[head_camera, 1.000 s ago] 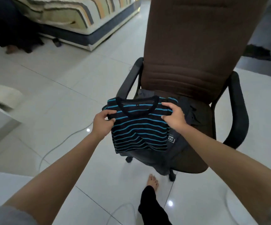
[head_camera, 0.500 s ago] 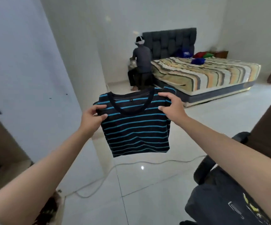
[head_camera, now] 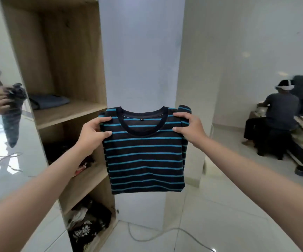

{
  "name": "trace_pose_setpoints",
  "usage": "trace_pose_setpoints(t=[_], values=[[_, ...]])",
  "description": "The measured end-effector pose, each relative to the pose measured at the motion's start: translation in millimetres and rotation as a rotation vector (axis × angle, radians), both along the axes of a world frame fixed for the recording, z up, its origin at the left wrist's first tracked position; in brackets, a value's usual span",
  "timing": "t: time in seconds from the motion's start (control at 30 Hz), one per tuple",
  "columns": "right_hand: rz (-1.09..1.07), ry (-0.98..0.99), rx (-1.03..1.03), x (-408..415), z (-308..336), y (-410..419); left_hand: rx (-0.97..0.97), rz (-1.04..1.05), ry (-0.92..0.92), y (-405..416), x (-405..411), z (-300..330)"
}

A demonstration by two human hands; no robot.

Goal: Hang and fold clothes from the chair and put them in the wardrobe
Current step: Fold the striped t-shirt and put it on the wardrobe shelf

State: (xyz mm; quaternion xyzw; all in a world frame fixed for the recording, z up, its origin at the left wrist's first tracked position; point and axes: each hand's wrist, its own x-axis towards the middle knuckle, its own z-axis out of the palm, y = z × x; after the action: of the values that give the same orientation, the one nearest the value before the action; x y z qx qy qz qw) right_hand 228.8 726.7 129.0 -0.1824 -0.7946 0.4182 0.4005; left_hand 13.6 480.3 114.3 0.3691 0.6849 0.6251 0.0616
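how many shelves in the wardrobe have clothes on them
3: folded grey garment on the upper shelf, dark clothes on the middle one, patterned pile at the bottom. More may be hidden behind the arm.

— Anything showing that we can read?
— Nothing is reading clearly. A tiny pale tag is sitting inside the collar of the striped shirt, but its print is coming through too small to make out.

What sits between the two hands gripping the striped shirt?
Head view: only the navy, blue-striped folded shirt's dark collar spans between left hand and right hand.
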Motion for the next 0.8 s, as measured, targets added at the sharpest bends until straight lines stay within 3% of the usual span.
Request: trace_pose_setpoints(t=[0.5, 0.8], values=[[0.480, 0.035, 0.120, -251.9, 18.2, 2.1, 0.069, 0.512, 0.049, -53.3, -109.6, 19.3], [0.587, 0.119, 0.204, -397.3, 99.9, 19.1, 0.067, 0.660, 0.224, -35.6, -213.2, 86.0]])
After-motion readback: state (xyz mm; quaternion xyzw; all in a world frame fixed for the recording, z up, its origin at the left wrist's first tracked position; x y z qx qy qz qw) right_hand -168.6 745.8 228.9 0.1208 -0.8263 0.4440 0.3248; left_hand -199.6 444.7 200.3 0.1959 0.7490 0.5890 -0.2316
